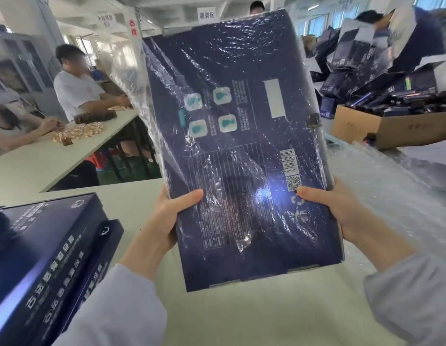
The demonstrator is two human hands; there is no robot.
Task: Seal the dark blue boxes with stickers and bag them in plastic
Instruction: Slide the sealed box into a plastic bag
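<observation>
Plastic-bagged box [242,146]; blue stack [42,258] left, carton [391,131] right.

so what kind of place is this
Probably a packing workshop: a dark blue printed box is held in a clear plastic bag, more dark blue boxes are stacked at left, and a brown cardboard carton sits at right.

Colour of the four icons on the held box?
Icons: teal on pale squares; head view.
</observation>
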